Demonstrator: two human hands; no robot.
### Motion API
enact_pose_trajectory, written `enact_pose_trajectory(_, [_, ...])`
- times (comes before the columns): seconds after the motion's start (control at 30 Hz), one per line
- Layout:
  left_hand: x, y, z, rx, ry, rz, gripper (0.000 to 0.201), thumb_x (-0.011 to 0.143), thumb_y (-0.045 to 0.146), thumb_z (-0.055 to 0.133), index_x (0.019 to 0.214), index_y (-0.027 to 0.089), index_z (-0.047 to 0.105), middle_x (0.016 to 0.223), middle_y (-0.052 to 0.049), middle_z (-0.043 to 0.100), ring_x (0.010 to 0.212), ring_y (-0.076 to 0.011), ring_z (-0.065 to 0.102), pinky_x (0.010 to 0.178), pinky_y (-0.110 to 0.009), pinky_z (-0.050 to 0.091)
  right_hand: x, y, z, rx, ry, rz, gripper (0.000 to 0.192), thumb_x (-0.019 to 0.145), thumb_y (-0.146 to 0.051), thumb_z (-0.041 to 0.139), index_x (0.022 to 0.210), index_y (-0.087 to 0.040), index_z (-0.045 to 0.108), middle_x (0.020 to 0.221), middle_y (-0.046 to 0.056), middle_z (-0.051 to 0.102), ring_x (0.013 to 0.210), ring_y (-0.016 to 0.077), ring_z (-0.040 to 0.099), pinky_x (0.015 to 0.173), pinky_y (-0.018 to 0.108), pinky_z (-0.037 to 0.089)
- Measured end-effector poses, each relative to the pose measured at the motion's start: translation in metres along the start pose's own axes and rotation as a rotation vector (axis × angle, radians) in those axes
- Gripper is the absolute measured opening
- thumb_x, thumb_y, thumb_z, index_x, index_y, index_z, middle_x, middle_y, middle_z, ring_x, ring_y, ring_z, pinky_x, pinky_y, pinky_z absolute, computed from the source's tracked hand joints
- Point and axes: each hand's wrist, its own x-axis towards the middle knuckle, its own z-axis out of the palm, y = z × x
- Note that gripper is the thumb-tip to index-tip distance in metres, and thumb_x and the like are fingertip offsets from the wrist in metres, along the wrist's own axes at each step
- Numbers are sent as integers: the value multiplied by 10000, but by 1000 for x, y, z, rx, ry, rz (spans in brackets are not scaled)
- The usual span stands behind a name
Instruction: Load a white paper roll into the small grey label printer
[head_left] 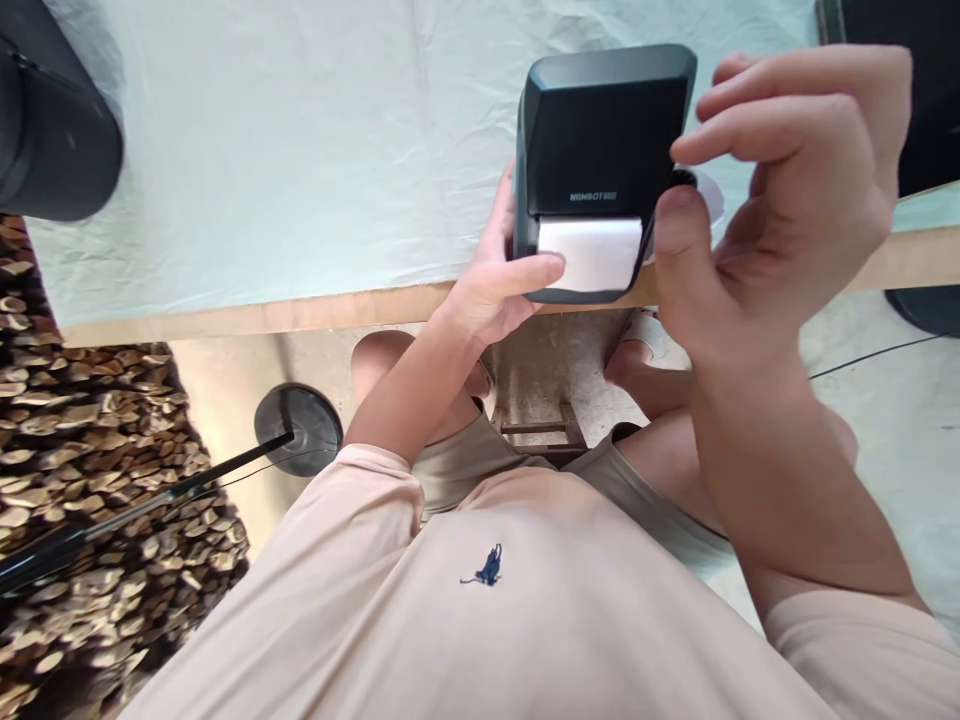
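My left hand [502, 275] grips a black label printer [600, 140] marked NIIMBOT, holding it tilted above the table's near edge. Its thumb lies on the white label paper [592, 248] at the printer's lower end. At the printer's right side, my right hand [780, 190] pinches a small black round piece [683, 179] between thumb and forefinger, the other fingers curled. Just behind that piece shows part of a pale, whitish disc [711, 196], mostly covered by the hand. Whether the black piece is joined to the printer, I cannot tell.
A table with a pale, wrinkled cover [300, 150] stretches ahead. A dark rounded case [56, 120] stands at the far left, and a black object [896, 110] at the right. Below are a stand's round base [298, 430], its pole, stacked firewood [112, 450] and a thin cable.
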Motion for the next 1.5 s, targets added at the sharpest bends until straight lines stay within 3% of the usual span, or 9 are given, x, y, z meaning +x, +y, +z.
enact_pose_trajectory(0.13, [3,-2,-5,-177,-75,26,274,771,282,458,1004,176,557,919,-52,631,1076,-231,550,895,-359,484,0,-2,-9,-82,-136,101,331,789,-306,391,1066,-148,478,1113,33,464,1116,75,433,985,233,406])
enact_pose_trajectory(0.27, [2,-1,0,-281,23,35,454,857,262,201,883,64,610,811,-56,628,1139,-196,514,903,-318,462,1,-3,-8,26,-205,83,443,764,-370,415,1168,-187,405,1152,10,440,1141,85,426,993,241,394])
enact_pose_trajectory(0.47, [2,-2,8,-121,-77,119,245,799,288,432,873,127,602,850,-59,667,1085,-192,558,867,-271,493,0,-2,-5,103,-227,141,526,705,-336,485,1197,-189,372,1186,-4,406,1131,66,427,980,209,400])
enact_pose_trajectory(0.67, [3,-7,6,-15,49,87,267,788,278,389,986,191,546,983,-42,636,1104,-244,536,773,-284,495,1,1,-9,170,-286,178,548,703,-263,493,1223,-185,336,1233,13,365,1182,80,392,987,193,399])
enact_pose_trajectory(0.77, [4,-5,6,9,1,97,245,769,284,425,961,211,558,953,-33,631,1093,-245,543,712,-276,504,3,4,-11,127,-314,165,548,710,-270,487,1228,-199,324,1237,8,359,1180,76,394,986,189,403])
enact_pose_trajectory(1.0, [6,7,13,-105,-25,-25,412,800,426,267,928,173,566,911,-59,611,1196,-254,447,863,-374,499,2,12,-14,-99,-256,53,443,798,-354,364,1195,-166,420,1174,17,446,1140,73,425,1025,211,376])
enact_pose_trajectory(1.23, [8,3,11,-114,87,50,216,808,256,345,759,154,528,596,-5,496,1076,-188,526,887,-335,500,2,14,-14,156,-295,109,531,749,-339,449,1254,-218,339,1247,5,392,1190,103,426,1042,223,404])
enact_pose_trajectory(1.33, [8,2,8,-87,174,27,201,797,246,378,732,108,509,666,-4,510,1168,-221,467,927,-376,478,3,16,-15,179,-347,111,590,699,-307,508,1253,-213,327,1250,3,376,1199,106,412,1075,229,382])
enact_pose_trajectory(1.5, [7,5,10,-195,219,-40,305,802,354,385,812,90,538,1041,-27,563,1297,-255,318,974,-361,447,4,17,-15,159,-338,112,608,663,-311,558,1221,-201,344,1212,0,396,1164,91,428,1044,204,391])
